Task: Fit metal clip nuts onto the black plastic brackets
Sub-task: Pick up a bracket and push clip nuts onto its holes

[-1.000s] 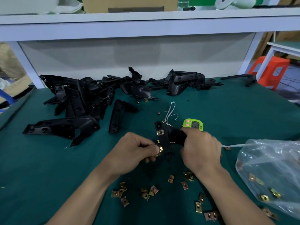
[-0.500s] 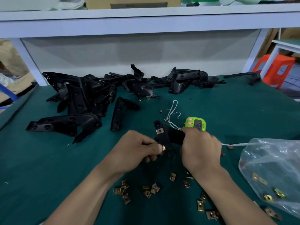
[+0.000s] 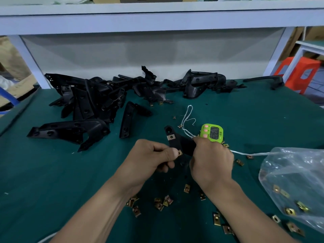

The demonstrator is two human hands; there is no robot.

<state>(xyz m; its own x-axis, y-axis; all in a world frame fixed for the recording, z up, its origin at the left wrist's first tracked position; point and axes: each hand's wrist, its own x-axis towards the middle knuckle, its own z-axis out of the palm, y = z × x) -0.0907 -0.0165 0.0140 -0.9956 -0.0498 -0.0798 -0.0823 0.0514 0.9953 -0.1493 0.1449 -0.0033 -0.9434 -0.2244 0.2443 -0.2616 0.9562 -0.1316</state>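
Right now, the black plastic bracket [image 3: 177, 143] is flat, smooth and dull, and both hands hold it up off the green cloth surface [image 3: 52, 172]. One shiny square clip nut [image 3: 171, 137] already sits on its top arm. The left hand [image 3: 150, 159] is curled, and its grip pinches a second clip nut [image 3: 179, 152], small and gold, against the bracket's edge under the thumb. The right hand [image 3: 212, 163] shows its back, and its grip is wrapped around the bracket's other end. More loose clip nuts [image 3: 158, 206] lie scattered by the wrists. A crinkly clear bag [image 3: 294, 172] lies on the right.
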